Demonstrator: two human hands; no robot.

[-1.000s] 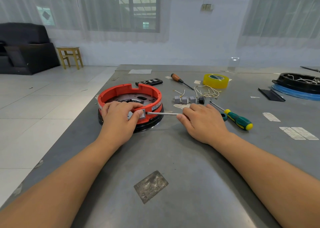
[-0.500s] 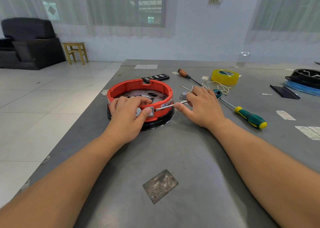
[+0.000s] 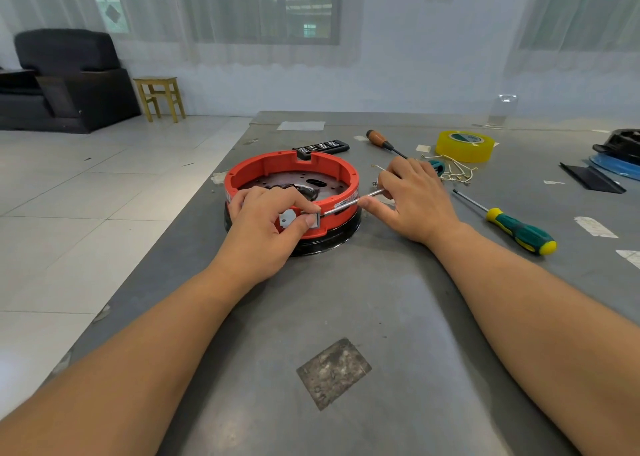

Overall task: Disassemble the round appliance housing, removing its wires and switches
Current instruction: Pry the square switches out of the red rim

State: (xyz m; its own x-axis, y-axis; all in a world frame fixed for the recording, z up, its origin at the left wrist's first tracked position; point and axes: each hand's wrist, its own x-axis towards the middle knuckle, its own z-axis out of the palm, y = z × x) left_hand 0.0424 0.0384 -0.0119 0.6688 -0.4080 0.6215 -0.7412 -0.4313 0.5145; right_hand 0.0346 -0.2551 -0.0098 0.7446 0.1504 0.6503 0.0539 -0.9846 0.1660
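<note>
The round housing (image 3: 291,192) sits on the bench (image 3: 346,299); the left hand (image 3: 266,227) pinches a small metal plate (image 3: 313,219) at its near rim, the right hand (image 3: 412,199) grips a thin driver (image 3: 349,204) – a slip could gouge the thumb

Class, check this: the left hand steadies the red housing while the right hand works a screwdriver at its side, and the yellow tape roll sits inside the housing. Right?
Not quite. The head view shows the tape roll on the table, behind and to the right of the housing, not inside it. The left hand steadying and the right hand with the screwdriver are correct.
</note>
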